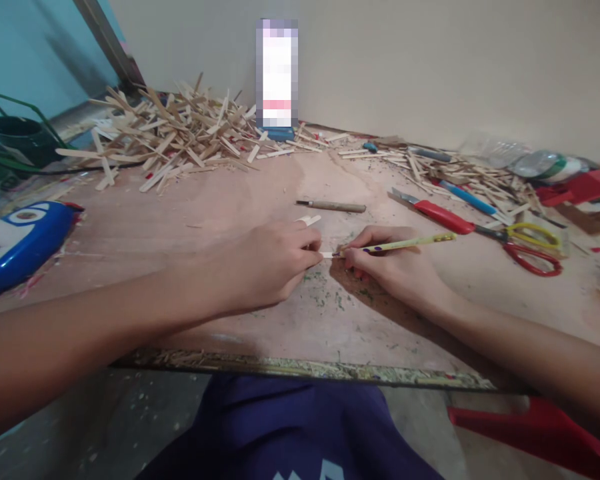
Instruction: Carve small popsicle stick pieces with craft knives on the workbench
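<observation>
Nearest the camera, a dark blue garment (300, 433) fills the bottom of the view, with the rough front edge of the surface (290, 365) just beyond it. Both forearms reach over that edge and meet near the middle of the board. The left hand (270, 263) is curled shut, its fingertips pinching a small pale wooden stick (327, 255) flat against the surface. The right hand (390, 263) is closed around a yellow pencil (405, 245), whose tip touches the end of that stick, so the two hands sit just beside each other. A little farther back lies a brown-handled tool (333, 206), apart from the hands. To the right of it rest a red utility knife (437, 215) and scissors (527, 247) with yellow and red handles. At the left edge sits a blue and white object (25, 240). Farther back, a large heap of wooden sticks (170, 133) spreads across the left rear of the surface, and a thinner scatter of sticks (460, 173) runs along the right rear near the wall (430, 60).
</observation>
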Motion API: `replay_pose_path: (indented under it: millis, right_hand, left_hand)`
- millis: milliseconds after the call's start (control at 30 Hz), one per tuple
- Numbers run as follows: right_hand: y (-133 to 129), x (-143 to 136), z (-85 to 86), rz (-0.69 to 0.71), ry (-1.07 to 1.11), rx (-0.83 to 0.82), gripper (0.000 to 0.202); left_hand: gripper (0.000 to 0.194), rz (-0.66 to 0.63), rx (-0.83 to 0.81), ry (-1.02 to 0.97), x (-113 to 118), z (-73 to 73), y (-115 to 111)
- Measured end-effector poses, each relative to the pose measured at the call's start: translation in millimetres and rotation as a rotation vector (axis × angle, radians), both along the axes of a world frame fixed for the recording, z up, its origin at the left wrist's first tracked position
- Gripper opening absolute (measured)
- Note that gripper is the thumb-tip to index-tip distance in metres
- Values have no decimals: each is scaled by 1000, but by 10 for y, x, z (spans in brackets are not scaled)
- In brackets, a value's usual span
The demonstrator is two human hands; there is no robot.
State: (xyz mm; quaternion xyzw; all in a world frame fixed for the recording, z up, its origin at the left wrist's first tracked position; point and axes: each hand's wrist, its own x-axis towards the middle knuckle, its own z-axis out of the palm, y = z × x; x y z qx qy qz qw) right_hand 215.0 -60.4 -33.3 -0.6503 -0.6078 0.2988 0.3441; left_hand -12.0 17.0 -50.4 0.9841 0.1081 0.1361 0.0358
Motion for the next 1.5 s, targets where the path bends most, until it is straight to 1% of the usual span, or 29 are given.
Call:
replay_pose_path:
  millis: [133, 333, 467, 600, 1033, 1233, 1400, 1500]
  right_hand:
    - [-2, -15, 22, -7, -15, 7, 17]
    - [-1, -18, 34, -2, 8, -3, 15]
    - [-6, -33, 57, -39, 33, -10, 18]
    - [-12, -57, 77, -69, 68, -39, 17]
    - [-5, -42, 46, -28, 13, -11, 16]
    - [-12, -61, 59, -43, 47, -46, 16]
    - [-13, -53, 71, -43, 19, -42, 14]
    - [-14, -45, 60, -39, 48, -37, 14]
  left_hand:
    - [29, 1, -1, 10, -1, 8, 3]
    - [28, 0, -8, 8, 1, 23, 0]
    - [29, -2, 1, 4, 2, 12, 5]
    - [29, -1, 5, 15, 5, 6, 8]
    - [28, -5, 11, -2, -3, 13, 6]
    - [28, -4, 4, -1, -5, 4, 5]
    - [29, -4, -14, 6, -2, 13, 5]
    - [30, 0, -19, 14, -4, 12, 7]
